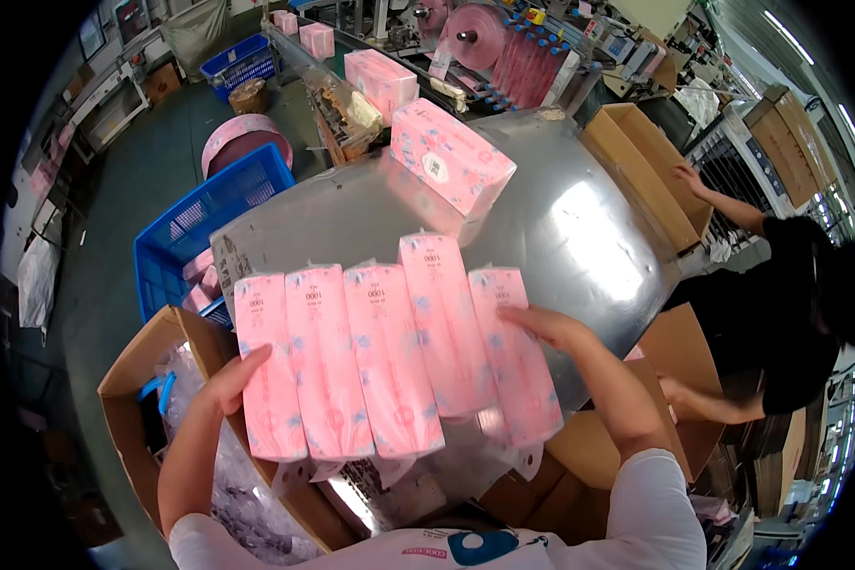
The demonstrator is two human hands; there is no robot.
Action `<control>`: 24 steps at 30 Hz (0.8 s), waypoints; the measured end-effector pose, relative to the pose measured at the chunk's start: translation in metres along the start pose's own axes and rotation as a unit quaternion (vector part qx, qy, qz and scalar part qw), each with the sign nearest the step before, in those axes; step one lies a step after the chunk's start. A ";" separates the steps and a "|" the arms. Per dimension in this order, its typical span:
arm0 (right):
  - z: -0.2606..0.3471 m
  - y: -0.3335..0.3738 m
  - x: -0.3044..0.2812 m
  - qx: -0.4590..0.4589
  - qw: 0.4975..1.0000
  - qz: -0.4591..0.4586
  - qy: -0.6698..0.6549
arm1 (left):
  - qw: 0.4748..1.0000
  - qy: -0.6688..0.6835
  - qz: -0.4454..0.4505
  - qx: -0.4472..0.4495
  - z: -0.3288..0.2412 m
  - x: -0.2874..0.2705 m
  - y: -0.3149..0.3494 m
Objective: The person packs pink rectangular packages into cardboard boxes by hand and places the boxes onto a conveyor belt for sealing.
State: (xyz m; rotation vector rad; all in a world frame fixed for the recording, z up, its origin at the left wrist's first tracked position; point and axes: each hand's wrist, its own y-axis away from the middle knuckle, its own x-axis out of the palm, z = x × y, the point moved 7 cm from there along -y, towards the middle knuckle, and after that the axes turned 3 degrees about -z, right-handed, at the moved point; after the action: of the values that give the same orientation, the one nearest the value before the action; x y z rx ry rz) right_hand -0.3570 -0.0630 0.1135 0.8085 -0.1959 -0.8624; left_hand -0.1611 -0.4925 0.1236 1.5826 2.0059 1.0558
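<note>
Between my two hands stands a side-by-side row of several pink tissue packs (385, 366), printed with blue flowers and wrapped in clear film. My left hand (233, 380) grips the row's left end, its thumb on the upper face. At the other end, my right hand (546, 328) presses on the rightmost tissue pack (515, 370). One pack (437, 313), second from the right, sits farther forward than its neighbours. Both hands' fingers are partly hidden. Beyond the row, another tissue pack (451, 161) rests on the metal table (551, 180).
More packs (380, 81) line a conveyor at the back, beside a machine with pink film rolls (475, 36). A blue crate (214, 204) and a carton with clear plastic (142, 370) stand left. On the right, a person in black (779, 285) reaches toward cartons (646, 171).
</note>
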 end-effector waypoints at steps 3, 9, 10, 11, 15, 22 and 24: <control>-0.003 0.025 0.007 0.005 0.993 -0.016 -0.119 | 0.999 0.041 0.028 0.007 0.013 0.005 -0.011; -0.058 0.142 -0.026 -0.032 0.967 -0.171 -0.185 | 0.992 -0.002 0.065 0.111 -0.008 0.077 0.004; -0.076 0.175 -0.044 -0.036 0.961 -0.211 -0.175 | 0.989 -0.018 0.074 0.127 -0.017 0.102 0.013; -0.097 0.209 -0.055 -0.045 0.945 -0.237 -0.219 | 0.986 -0.035 0.085 0.136 -0.023 0.128 0.019; -0.198 0.380 -0.090 -0.155 0.878 -0.277 -0.359 | 0.930 -0.092 0.259 0.243 -0.014 0.259 0.055; -0.446 0.539 0.026 -0.051 0.762 -0.407 -0.501 | 0.859 -0.196 0.469 -0.063 0.231 0.415 0.075; -0.546 0.514 0.076 0.060 0.772 -0.459 -0.435 | 0.860 -0.256 0.439 -0.041 0.303 0.420 0.048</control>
State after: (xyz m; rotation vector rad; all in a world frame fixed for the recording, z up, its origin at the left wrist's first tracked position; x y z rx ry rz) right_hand 0.2529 0.3784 0.0847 0.5312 -0.7134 -2.1673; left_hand -0.0453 0.0055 0.0280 2.4714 0.8454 0.8107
